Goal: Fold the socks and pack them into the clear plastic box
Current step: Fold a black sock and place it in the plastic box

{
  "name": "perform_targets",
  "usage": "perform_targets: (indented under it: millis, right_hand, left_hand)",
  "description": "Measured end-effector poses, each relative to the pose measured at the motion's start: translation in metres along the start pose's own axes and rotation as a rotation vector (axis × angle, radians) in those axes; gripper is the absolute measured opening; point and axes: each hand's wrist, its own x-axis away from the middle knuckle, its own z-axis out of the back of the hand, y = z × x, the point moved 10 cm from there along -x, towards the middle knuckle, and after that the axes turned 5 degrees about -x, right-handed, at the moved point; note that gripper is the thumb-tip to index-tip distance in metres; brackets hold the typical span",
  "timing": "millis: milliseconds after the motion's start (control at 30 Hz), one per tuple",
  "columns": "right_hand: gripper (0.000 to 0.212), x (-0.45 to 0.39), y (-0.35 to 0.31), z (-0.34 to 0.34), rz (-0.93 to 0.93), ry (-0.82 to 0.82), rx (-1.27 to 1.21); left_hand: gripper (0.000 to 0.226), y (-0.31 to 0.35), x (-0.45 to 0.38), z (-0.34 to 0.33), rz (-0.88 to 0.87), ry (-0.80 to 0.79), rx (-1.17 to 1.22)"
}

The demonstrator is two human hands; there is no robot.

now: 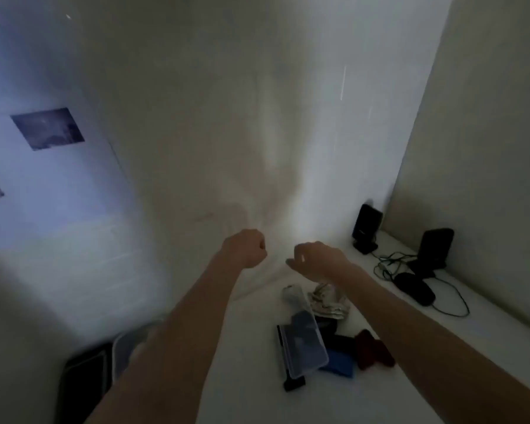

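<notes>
Above the white surface [257, 393], in the head view, both arms reach forward and the hands hang in the air, well clear of everything below. The left hand [247, 247] is curled into a loose fist with its fingers closed on nothing visible. The right hand [317, 260] droops with fingers bent; whether it pinches anything I cannot tell through the blur. The clear plastic box [306, 341] lies beneath and between the arms, with something dark showing through it. Beside it lie loose socks: a pale bundle [328, 301] behind, a blue one [338, 362] and a red one [375, 351] to its right, likely kept close for quick packing. Two black speakers [366, 229] and cables sit at the far right, apart from the work.
</notes>
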Motion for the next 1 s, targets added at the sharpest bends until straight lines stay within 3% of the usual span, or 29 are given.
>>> perform_targets:
  millis: [100,167,233,367,467,533,700,900,1000]
  right_hand:
    - [0.073,0.018,0.040,-0.059,-0.211,-0.311,0.150]
    - [0.080,0.031,0.063,-0.084,-0.300,-0.378,0.199]
    - [0.073,0.034,0.073,-0.108,-0.311,-0.391,0.075]
    - [0.015,0.036,0.079,-0.150,-0.320,-0.337,-0.294]
    - [0.011,0.023,0.083,-0.164,-0.264,-0.239,-0.288]
    - [0.002,0.015,0.084,-0.163,-0.239,-0.182,-0.354]
    - [0.033,-0.003,0.067,-0.148,-0.090,-0.089,-0.507]
    - [0.022,-0.037,0.040,-0.146,0.041,-0.004,-0.889]
    - [0.018,-0.050,0.039,-0.154,0.064,0.082,-0.992]
  left_hand:
    - [0.018,-0.017,0.014,-0.039,0.029,-0.131,-0.025]
    - [0.018,-0.032,0.020,-0.062,0.058,-0.178,0.002]
    - [0.019,-0.040,0.022,-0.077,0.063,-0.181,0.011]
    - [0.023,-0.055,0.023,-0.111,0.075,-0.208,0.034]
    - [0.027,-0.074,0.023,-0.135,0.129,-0.210,0.109]
    - [0.032,-0.088,0.022,-0.144,0.145,-0.130,0.115]
    - [0.034,-0.120,0.020,-0.161,0.159,0.072,0.254]
    - [0.006,-0.158,0.032,-0.202,0.274,0.010,0.741]
    - [0.017,-0.166,0.044,-0.223,0.309,0.038,1.037]
